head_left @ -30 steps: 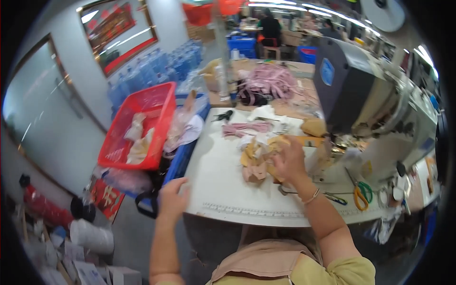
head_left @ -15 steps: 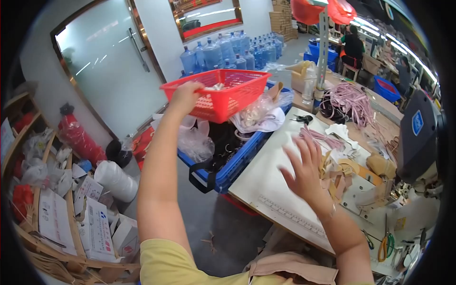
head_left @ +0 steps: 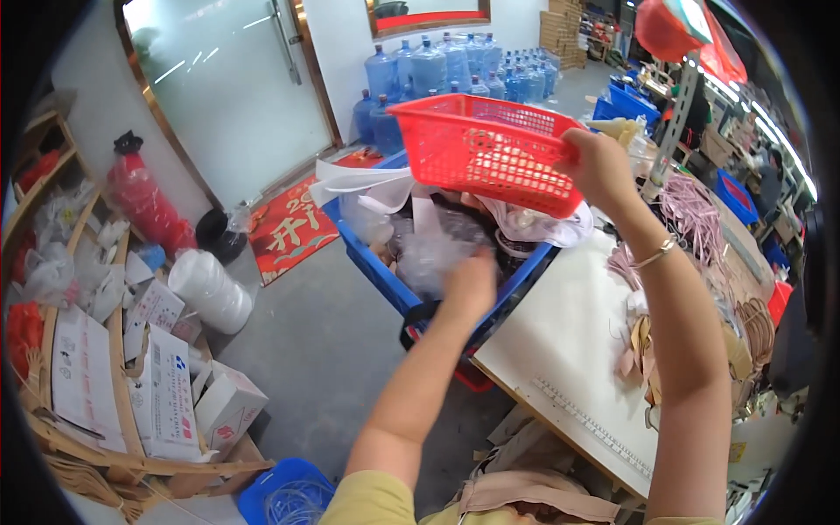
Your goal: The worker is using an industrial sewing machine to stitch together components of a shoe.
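Note:
With my right hand (head_left: 602,173) I grip the right end of a red perforated plastic basket (head_left: 490,157), which is tilted above a blue crate (head_left: 372,271). My left hand (head_left: 472,284) reaches down into that crate, against a clear plastic bag (head_left: 424,261). Motion smears its fingers, so their hold does not show. White curved strips (head_left: 367,185) stick up at the crate's far left, and a white cloth-like piece (head_left: 569,229) hangs over its right side. The basket hides part of what lies inside.
A white worktable (head_left: 560,324) with a ruler scale borders the crate on the right, strewn with scraps. Pink strips (head_left: 691,210) lie further back. Blue water bottles (head_left: 429,70) stand by the wall. At left is a wooden rack (head_left: 122,376) of boxes; a red mat (head_left: 293,227) lies near the door.
The basket has passed from my left hand to my right and moved rightward. My left hand has dropped into the crate. The view has shifted somewhat to the left.

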A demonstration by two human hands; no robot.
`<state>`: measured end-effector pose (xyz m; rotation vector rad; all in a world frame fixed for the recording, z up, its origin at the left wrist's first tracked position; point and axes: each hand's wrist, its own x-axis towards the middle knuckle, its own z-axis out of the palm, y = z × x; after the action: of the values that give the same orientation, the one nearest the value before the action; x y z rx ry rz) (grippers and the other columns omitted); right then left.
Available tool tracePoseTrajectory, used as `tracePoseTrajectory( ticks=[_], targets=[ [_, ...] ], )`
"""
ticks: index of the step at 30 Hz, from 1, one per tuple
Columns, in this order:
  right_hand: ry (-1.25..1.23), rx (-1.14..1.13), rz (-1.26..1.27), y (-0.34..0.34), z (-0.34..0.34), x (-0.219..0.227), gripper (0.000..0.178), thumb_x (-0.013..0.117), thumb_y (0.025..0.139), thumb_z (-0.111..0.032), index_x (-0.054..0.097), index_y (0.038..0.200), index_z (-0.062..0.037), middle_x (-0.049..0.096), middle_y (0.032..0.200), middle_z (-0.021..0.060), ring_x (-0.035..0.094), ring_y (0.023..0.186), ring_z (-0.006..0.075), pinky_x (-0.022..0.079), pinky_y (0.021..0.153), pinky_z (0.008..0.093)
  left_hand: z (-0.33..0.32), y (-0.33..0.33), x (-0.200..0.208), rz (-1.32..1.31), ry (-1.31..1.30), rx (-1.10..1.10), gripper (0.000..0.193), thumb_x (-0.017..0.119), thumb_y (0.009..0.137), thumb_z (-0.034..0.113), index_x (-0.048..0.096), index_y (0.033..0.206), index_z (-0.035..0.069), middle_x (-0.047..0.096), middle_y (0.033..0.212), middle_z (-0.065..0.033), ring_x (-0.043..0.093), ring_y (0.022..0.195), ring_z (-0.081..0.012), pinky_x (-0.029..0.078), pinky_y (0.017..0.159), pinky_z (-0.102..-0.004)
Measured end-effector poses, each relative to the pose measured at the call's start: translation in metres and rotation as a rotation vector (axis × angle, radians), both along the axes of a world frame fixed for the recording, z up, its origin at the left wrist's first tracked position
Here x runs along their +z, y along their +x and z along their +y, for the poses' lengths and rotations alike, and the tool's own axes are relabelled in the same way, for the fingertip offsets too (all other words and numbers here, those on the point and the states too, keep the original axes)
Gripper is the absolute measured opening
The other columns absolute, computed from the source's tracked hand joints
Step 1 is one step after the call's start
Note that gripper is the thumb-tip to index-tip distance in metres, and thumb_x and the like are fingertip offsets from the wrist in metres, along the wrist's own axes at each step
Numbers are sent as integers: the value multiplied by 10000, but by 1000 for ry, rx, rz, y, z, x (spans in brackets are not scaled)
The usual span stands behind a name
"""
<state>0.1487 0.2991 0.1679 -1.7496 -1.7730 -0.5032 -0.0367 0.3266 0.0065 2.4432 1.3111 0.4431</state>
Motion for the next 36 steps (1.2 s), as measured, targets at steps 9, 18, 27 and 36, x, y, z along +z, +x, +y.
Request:
tracePoseTrajectory(
  ticks=[9, 18, 27, 36],
  targets=[
    [-9, 5, 59, -17, 0, -11, 256, 692, 639, -99, 603, 872, -40, 622, 765, 160, 606, 738, 325, 477, 665, 392, -4, 57, -39, 19, 252, -79, 477, 434, 790, 88, 350, 1225, -90, 609, 822, -168, 618, 750, -283, 506, 671, -352],
    [-48, 1, -240, -49, -3, -93, 170, 621, 663, -82, 556, 820, -88, 597, 790, 94, 577, 792, 259, 377, 772, 389, -15, 50, -32, 72, 190, -165, 533, 483, 796, 163, 327, 1224, -115, 586, 904, -248, 597, 845, -330, 482, 743, -386],
    [129, 25, -246, -31, -14, -113, 255, 515, 712, -54, 523, 963, -101, 531, 926, 50, 486, 982, 221, 257, 973, 455, 19, -67, 47, -690, 75, 21, 119, 609, 773, 122, 604, 767, 3, 603, 704, -159, 582, 640, -300, 467, 600, -333],
    [118, 38, -194, -37, -12, -108, 177, 511, 707, -55, 530, 882, -75, 538, 850, 65, 512, 927, 229, 289, 973, 433, 155, -113, -27, 603, 151, 66, 308, 500, 794, 267, 618, 1030, 107, 628, 952, -163, 596, 932, -296, 466, 765, -448]
  ],
)
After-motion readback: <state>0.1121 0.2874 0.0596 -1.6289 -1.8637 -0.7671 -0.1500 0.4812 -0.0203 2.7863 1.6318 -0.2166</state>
